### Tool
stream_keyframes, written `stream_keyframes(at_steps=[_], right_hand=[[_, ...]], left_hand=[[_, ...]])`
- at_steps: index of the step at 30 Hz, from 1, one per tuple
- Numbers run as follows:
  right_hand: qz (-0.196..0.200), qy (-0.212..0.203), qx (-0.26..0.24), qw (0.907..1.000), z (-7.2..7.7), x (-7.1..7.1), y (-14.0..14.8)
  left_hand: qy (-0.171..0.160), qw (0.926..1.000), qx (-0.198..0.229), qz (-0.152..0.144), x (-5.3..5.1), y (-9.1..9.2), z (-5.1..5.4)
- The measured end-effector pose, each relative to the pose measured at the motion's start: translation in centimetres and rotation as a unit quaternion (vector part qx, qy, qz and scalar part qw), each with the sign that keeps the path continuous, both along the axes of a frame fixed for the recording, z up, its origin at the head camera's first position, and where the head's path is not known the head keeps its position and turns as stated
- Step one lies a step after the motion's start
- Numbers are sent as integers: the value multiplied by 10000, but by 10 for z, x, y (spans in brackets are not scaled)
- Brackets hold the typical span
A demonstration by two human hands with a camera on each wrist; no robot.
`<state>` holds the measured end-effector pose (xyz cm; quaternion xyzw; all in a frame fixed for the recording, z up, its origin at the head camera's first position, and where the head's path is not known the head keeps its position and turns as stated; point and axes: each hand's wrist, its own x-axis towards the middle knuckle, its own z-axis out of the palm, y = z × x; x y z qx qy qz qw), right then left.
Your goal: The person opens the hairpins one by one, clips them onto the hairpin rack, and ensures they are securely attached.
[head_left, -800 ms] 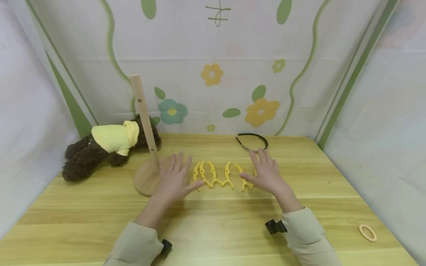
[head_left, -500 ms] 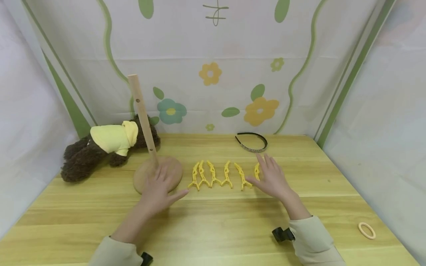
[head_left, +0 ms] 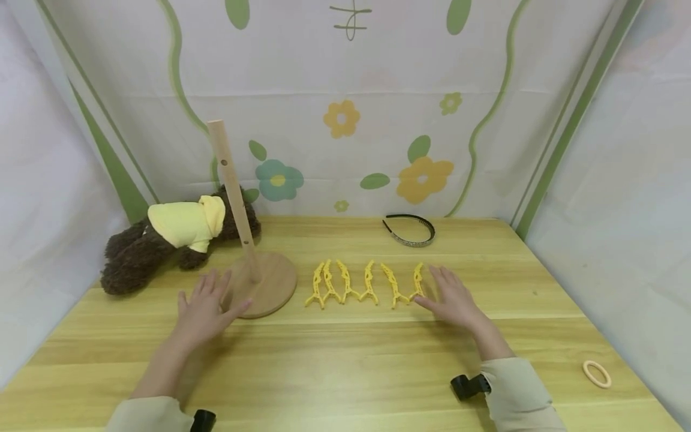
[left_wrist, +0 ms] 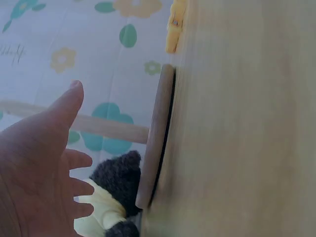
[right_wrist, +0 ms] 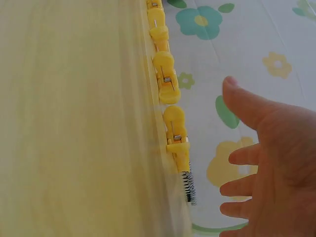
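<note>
Several yellow hair clips stand in a row on the wooden table, also seen in the right wrist view as yellow clips. My right hand, fingers spread, is at the row's right end and holds nothing. To the left, my left hand is spread beside the round base of a wooden stand, holding nothing. The stand's post rises upright. In the left wrist view the hand has its thumb raised, with the base beyond it.
A dark plush toy in a yellow top lies at the back left. A black headband is behind the clips. Near the right edge lies a pale ring. Patterned cloth hangs behind the table.
My left hand has moved left, from near the clips across the stand's base to its left side. My right hand has shifted right and slightly nearer, uncovering the rightmost clip.
</note>
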<state>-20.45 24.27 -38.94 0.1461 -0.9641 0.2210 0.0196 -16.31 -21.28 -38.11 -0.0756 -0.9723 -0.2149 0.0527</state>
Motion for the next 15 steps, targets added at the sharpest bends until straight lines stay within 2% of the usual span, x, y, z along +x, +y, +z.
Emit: stream_keyframes(at_steps=[4,9,15], right_hand=[[54,-138,-151,9998,-7,-3,8],[164,-174,-464,9986,-17,-7,15],[131,-53,-661,9977,-28,-8,21]], left_hand=[[-146,9994,246,177,-10,-9,-6],[-162,9981,491,347,-20,-15,-17],[-192,9977,546,343,-27,-22,-37]])
